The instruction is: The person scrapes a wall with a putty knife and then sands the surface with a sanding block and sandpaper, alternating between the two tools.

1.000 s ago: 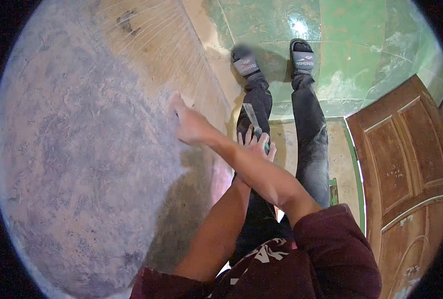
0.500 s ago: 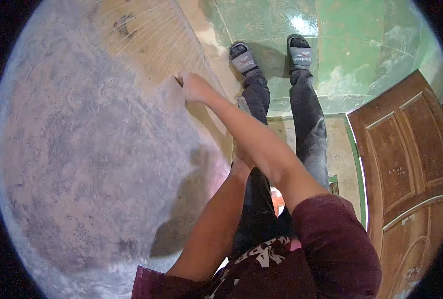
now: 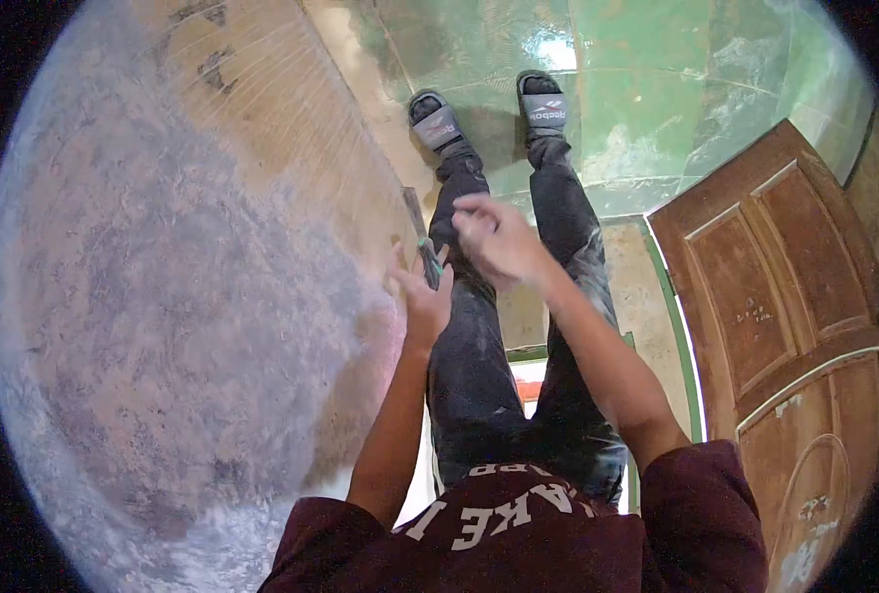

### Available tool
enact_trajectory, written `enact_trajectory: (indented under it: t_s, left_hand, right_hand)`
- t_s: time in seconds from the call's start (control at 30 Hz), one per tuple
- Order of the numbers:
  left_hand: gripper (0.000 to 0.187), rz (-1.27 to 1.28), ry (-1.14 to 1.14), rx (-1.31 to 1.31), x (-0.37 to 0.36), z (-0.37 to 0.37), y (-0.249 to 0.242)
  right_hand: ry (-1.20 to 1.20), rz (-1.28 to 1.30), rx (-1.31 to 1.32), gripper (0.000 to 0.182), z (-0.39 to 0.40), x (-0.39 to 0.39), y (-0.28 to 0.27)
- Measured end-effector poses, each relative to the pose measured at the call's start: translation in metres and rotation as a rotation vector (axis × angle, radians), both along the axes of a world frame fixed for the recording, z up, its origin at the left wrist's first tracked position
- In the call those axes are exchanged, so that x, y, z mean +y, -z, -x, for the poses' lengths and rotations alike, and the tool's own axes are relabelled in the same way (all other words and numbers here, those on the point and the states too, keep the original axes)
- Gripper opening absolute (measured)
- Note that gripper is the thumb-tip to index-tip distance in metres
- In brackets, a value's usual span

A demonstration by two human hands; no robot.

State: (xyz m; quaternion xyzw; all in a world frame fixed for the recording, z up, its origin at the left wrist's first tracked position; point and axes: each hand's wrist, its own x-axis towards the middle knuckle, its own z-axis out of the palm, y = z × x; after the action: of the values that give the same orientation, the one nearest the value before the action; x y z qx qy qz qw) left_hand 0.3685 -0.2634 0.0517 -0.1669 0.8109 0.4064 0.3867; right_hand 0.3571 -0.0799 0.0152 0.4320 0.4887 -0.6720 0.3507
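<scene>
My left hand [image 3: 422, 301] is beside the plastered wall, fingers partly spread around a putty knife with a dark and green handle [image 3: 431, 261]. Its flat grey blade [image 3: 414, 210] points away from me. Just to the right, in front of my legs, is my right hand [image 3: 501, 242], slightly blurred, with the fingers curled in. Whatever those fingers may hold is hidden. The wall [image 3: 202, 296] fills the left side, with mottled grey-pink plaster over most of it and a bare tan patch [image 3: 271, 109] with scratched lines at the top.
A brown panelled wooden door [image 3: 776, 287] stands on the right by a green-edged frame [image 3: 679, 316]. Green, dusty floor tiles [image 3: 647, 109] lie beyond my feet in grey slides [image 3: 435, 128]. A bright red-orange thing [image 3: 528, 381] shows between my legs.
My right hand has left the wall's tan patch and come back toward my body. My left hand, hidden behind the right arm before, now shows with the putty knife. The view has shifted slightly.
</scene>
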Motion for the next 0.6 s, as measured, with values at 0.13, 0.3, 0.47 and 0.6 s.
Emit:
enact_trajectory:
  t_s: [0.13, 0.3, 0.47, 0.6]
  left_hand:
    - [0.071, -0.076, -0.034, -0.12, -0.001, 0.015, -0.029]
    - [0.076, -0.059, 0.013, -0.206, -0.007, 0.029, -0.059]
    - [0.064, -0.197, -0.599, -0.353, -0.04, 0.059, -0.066]
    - [0.063, -0.202, -0.829, -0.428, -0.061, 0.09, -0.033]
  right_hand:
    - [-0.23, -0.015, 0.123, 0.053, 0.006, -0.038, -0.033]
    - [-0.273, 0.067, 0.185, 0.062, 0.027, -0.07, -0.037]
    - [-0.493, -0.027, 0.188, 0.043, 0.057, -0.071, -0.034]
    - [-0.598, -0.035, 0.266, 0.045, 0.076, -0.084, -0.04]
